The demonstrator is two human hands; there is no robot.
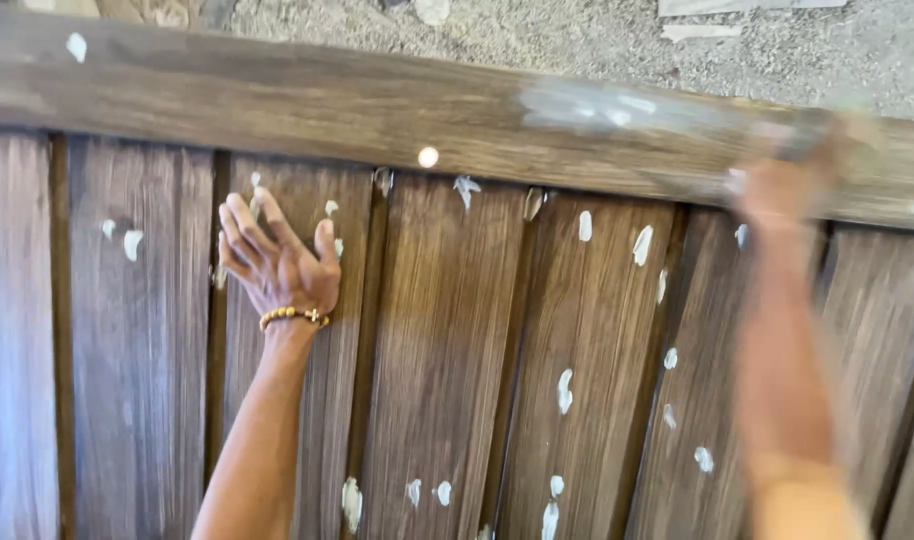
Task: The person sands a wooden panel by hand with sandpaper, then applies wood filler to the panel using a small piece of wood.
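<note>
Daylight, warm and even; no hard glare. Left hand [275,262] fairly sharp, beaded bracelet [293,316] readable, faint soft shadow along forearm. Right hand [789,180] and its arm heavily motion-blurred, outline smeared; whether it holds anything cannot be told. Pale smear on top rail [277,100] near that hand also blurred. Wooden boards [447,360] show vertical streaking, slight softness overall. Dark shade in gaps between boards. Gravel ground [537,35] brighter, grainy.
</note>
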